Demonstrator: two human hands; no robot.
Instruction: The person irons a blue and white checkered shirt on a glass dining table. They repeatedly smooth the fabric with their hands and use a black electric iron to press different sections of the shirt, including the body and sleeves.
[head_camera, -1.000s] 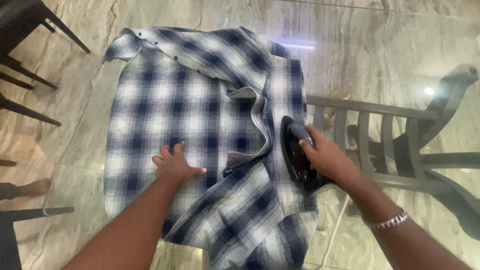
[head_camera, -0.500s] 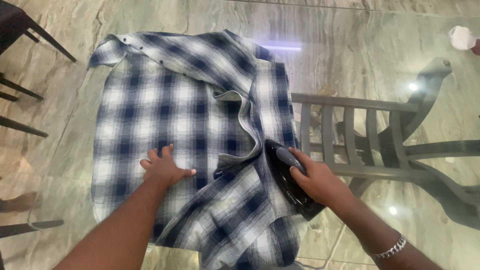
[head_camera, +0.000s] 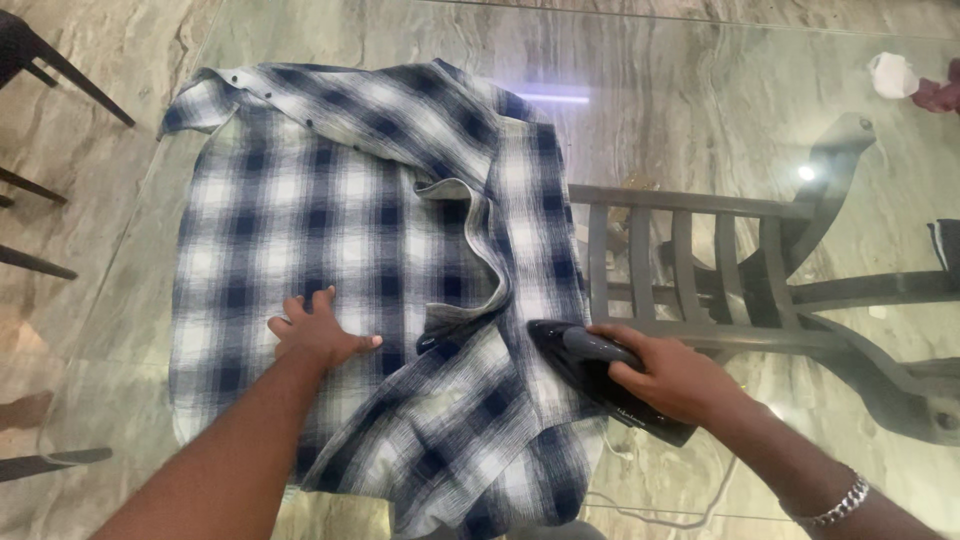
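A blue-and-white checked cotton shirt (head_camera: 350, 250) lies spread flat on the clear glass tabletop (head_camera: 700, 100). My left hand (head_camera: 315, 335) presses palm-down on the shirt's near middle, fingers spread, gripping nothing. My right hand (head_camera: 675, 378) is closed around the grey handle of a black electric iron (head_camera: 600, 375), which sits on the shirt's near right edge, its nose pointing toward the fabric. The shirt's grey-lined collar (head_camera: 480, 250) curls up just beyond the iron. A crumpled white paper (head_camera: 890, 73) lies far right of the shirt.
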